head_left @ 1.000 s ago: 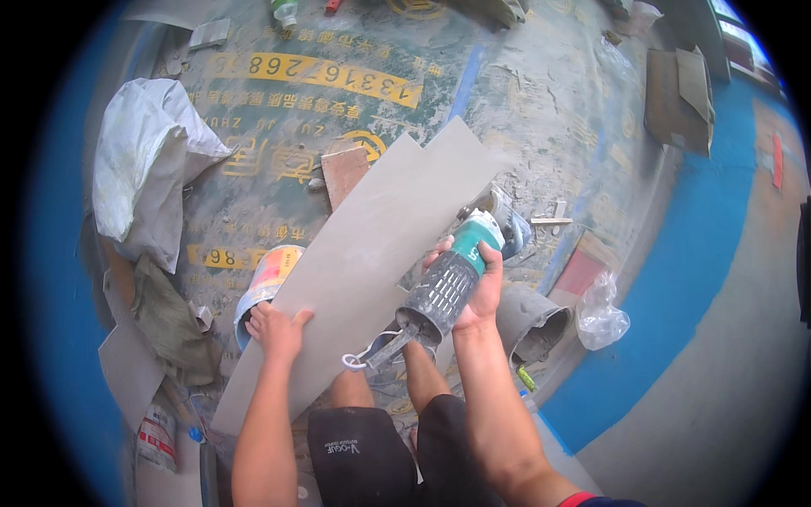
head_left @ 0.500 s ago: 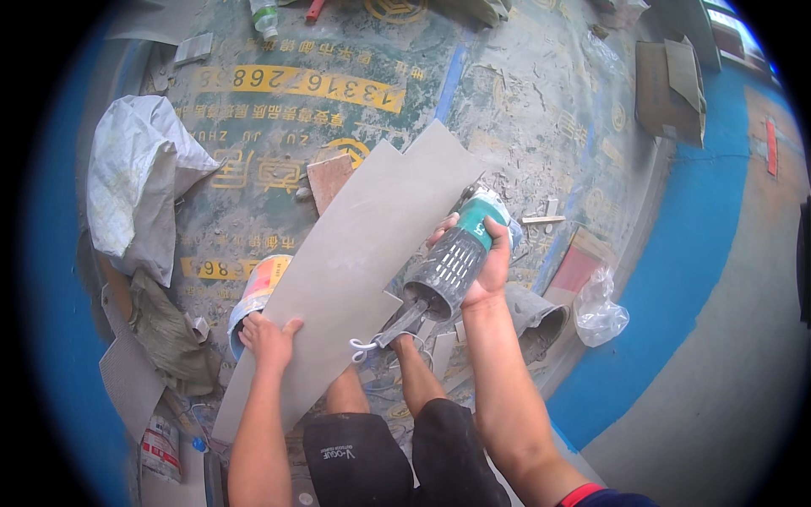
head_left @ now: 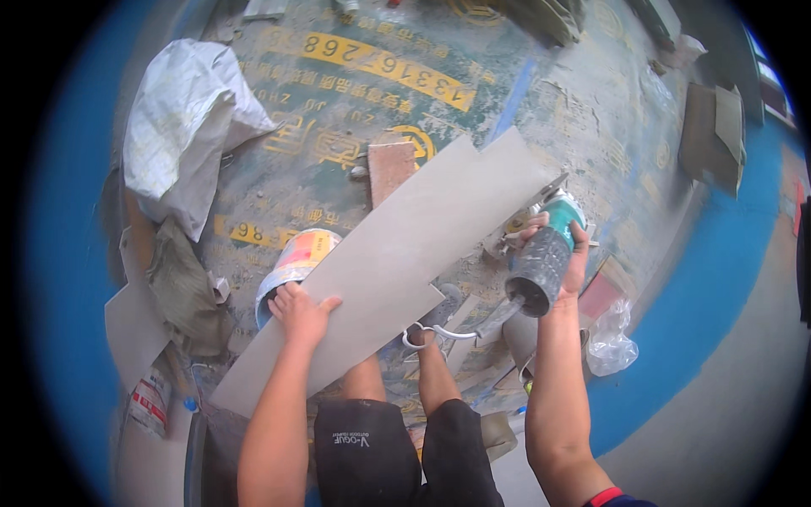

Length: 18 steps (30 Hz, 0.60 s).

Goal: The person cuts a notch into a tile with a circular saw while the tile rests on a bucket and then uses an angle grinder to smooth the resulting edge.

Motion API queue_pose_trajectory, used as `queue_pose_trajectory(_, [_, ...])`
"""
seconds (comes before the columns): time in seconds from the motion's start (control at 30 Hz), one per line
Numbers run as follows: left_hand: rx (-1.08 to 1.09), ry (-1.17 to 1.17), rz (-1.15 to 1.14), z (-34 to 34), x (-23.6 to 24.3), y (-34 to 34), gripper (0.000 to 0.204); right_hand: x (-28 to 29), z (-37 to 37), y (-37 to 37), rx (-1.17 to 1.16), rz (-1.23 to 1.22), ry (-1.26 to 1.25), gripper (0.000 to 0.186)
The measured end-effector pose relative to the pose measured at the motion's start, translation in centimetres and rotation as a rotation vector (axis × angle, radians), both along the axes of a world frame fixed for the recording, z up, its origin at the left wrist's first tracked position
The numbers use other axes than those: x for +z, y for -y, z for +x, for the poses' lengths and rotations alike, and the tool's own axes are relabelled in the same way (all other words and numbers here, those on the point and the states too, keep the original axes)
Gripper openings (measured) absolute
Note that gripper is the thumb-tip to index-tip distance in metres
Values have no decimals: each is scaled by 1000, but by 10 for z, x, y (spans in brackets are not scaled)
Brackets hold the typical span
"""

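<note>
A long pale grey tile, with stepped notches along its edges, slants from lower left to upper right before me. My left hand grips its left edge, thumb lying on the top face. Beneath that edge a paint bucket with an orange and yellow label lies partly hidden. In my right hand is a teal and dark grey angle grinder, dust-coated, its cord trailing from the rear. The grinder's disc is close to the tile's upper right end; whether they touch I cannot tell.
A reddish tile offcut lies beyond the tile. At the left are a white sack and a crumpled olive cloth. A clear plastic bag and a cardboard box lie at the right. Dusty printed sheeting covers the floor.
The tile has turned clockwise and lies flatter across the view. My right hand and the grinder have shifted right, and the grinder points more upright. The whole view has shifted too.
</note>
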<state>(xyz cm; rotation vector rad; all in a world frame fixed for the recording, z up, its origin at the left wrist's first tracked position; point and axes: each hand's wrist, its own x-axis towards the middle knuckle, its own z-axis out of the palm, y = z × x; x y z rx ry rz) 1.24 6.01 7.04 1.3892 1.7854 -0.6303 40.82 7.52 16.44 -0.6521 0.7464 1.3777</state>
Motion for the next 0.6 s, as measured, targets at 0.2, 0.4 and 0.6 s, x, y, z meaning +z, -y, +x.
queue_pose_trajectory(0.2, [32, 15, 6, -1, 4, 0, 86, -1, 2, 3, -56, -14, 21, 42])
queue_pose_trajectory(0.4, [47, 22, 11, 1, 5, -1, 82, 1, 7, 0, -50, -33, 26, 41])
queue_pose_trajectory(0.6, [47, -2, -10, 3, 4, -2, 85, 3, -8, 7, -73, -69, -23, 41])
